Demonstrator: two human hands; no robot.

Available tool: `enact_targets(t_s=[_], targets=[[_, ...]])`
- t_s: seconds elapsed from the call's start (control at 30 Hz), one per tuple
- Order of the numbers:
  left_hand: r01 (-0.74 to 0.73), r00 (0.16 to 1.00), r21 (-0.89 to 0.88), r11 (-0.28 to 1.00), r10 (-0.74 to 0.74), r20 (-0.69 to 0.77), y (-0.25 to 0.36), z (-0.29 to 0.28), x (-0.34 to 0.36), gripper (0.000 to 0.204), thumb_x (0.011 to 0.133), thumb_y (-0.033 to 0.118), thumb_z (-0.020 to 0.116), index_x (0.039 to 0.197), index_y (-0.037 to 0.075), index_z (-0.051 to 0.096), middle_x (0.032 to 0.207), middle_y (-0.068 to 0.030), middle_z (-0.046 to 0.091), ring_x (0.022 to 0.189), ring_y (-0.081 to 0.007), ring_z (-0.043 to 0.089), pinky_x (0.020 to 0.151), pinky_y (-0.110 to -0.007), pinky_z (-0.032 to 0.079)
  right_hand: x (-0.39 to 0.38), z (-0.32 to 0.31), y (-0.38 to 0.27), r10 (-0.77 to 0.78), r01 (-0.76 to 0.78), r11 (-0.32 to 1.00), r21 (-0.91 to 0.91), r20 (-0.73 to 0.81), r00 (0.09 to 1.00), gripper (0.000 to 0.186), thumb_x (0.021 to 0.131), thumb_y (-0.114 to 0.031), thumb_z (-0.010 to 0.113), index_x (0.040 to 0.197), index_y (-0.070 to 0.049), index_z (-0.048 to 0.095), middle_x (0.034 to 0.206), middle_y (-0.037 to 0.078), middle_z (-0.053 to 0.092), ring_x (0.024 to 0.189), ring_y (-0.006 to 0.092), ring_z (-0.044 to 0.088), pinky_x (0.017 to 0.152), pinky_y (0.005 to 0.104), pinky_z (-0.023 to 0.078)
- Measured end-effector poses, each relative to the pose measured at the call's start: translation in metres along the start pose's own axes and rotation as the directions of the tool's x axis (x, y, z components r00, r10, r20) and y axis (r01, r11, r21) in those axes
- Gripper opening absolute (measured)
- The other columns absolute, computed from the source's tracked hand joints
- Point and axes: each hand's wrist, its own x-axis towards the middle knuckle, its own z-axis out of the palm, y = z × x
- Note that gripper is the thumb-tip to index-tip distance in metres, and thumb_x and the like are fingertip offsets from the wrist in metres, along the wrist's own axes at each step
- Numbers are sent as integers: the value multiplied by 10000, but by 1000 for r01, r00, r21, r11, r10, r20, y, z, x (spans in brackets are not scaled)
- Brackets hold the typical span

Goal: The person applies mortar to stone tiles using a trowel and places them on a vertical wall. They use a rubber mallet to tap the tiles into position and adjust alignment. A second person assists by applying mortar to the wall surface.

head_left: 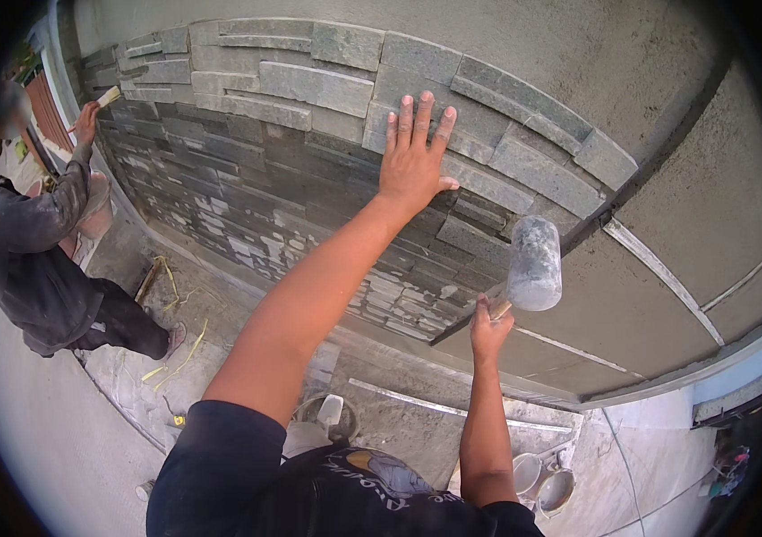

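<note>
My left hand (415,159) lies flat with its fingers spread against the grey stone cladding (316,82) on the wall, near the top rows. A mallet (535,264) with a thick, pale, worn head is in my right hand (490,331), which is wrapped round its short wooden handle. The mallet's head points up, in front of the lower right end of the cladding. Whether it touches the stone I cannot tell. Split stone strips of uneven thickness make up the cladding, and whitish smears mark its lower rows.
At the left a co-worker (45,268) holds a brush (108,97) to the cladding's far end. Bare grey render (596,63) lies above the stone. Below me are a bucket with a trowel (331,410), more buckets (556,490), yellow straps (186,353) and a long pale strip (453,409).
</note>
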Motion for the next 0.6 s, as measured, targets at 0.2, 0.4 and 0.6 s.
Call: enact_targets(t_s=[0.2, 0.4, 0.6], targets=[[-2, 1000, 29, 1000, 2, -13, 3, 14, -1, 1269, 655, 594, 838, 1638, 191, 144, 1685, -226, -6, 1543, -470, 17, 1225, -605, 141, 33, 28, -6, -384, 305, 885, -351, -180, 906, 269, 869, -207, 759, 898, 46, 672, 680, 91, 638, 643, 206, 638, 621, 366, 504], [-20, 999, 34, 999, 21, -48, 1, 16, 0, 1259, 669, 633, 798, 1638, 174, 137, 1683, -236, -4, 1541, -477, 11, 1226, -608, 123, 26, 29, -58, -398, 378, 911, -163, -120, 909, 222, 778, -172, 765, 802, 37, 693, 683, 199, 681, 659, 357, 691, 659, 425, 522], [-25, 999, 95, 995, 28, -30, -5, 14, -1, 1288, 649, 648, 798, 1635, 140, 144, 1677, -256, 3, 1536, -494, 11, 1218, -619, 125, 17, 31, -75, -232, 231, 972, -48, -9, 973, 239, 775, -193, 764, 835, 29, 699, 714, 219, 686, 678, 395, 686, 653, 422, 518]])
